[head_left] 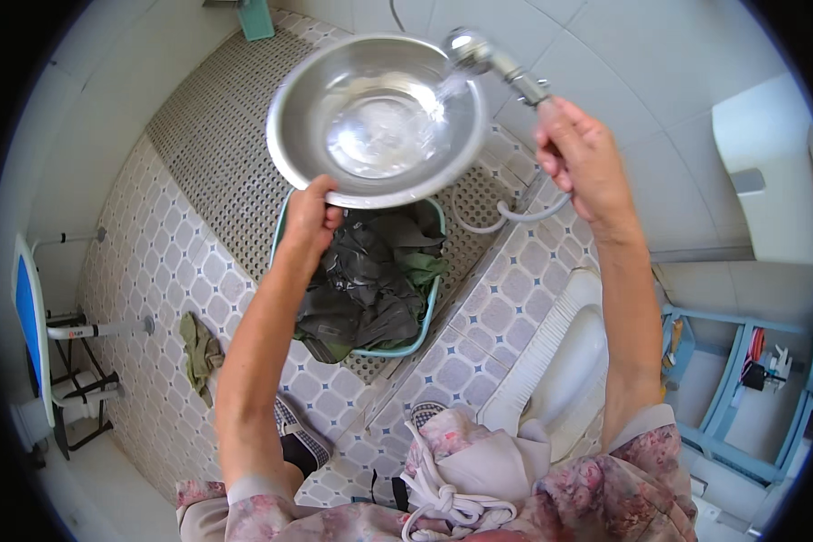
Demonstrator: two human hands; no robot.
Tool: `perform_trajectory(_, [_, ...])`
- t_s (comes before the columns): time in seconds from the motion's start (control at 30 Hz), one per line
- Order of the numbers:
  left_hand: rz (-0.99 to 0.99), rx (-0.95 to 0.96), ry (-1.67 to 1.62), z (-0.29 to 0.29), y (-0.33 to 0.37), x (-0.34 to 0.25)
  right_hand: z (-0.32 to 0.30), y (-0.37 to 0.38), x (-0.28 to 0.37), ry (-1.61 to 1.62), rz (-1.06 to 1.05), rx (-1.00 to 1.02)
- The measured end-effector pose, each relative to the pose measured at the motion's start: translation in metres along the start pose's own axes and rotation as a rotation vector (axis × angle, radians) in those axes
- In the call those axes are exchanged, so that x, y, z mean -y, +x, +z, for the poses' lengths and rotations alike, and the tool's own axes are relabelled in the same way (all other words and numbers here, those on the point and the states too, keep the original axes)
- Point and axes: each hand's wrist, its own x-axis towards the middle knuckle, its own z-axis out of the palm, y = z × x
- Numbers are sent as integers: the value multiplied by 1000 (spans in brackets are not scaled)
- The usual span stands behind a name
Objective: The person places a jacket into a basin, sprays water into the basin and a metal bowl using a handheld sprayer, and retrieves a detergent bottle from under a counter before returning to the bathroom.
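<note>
My left hand (313, 217) grips the near rim of a wide stainless steel basin (289, 108), thumb over the edge. My right hand (585, 158) is wrapped round the handle of a chrome shower head (468, 51), held at the basin's right rim. Water sprays from it into the basin, where a shiny, rippled pool covers the bottom. Below the basin stands a light green tub (435, 307), partly hidden by it. Dark wet clothes (361, 280) fill the tub, with some green cloth among them.
A grey hose (533, 217) loops beside the tub. Perforated mat (217, 117) covers part of the tiled floor. A green rag (199, 352) lies at left, near a folding chair (36, 325). At right are a squat toilet (560, 370) and a blue shelf rack (723, 406).
</note>
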Motion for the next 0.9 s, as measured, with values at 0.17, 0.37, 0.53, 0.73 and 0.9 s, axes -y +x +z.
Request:
perform_trajectory(0.17, [-76,111,103,61,-29,16,-8,-23,3,-222,-62,-92])
perform_trajectory(0.37, [-23,173,283,72,-57,14,-79,-68,-20,-3,-32,-359])
perform_trajectory(0.53, [173,186,488,86,-88,1,-120,-121,-52,150,5,-443])
perform_trajectory(0.73, [493,252,726,125,-115,25,-161,-211,-90,292,-5,-524])
perform_trajectory(0.9, [930,478,916,180,-163,68,-174,-286,-93,455,-147,-561])
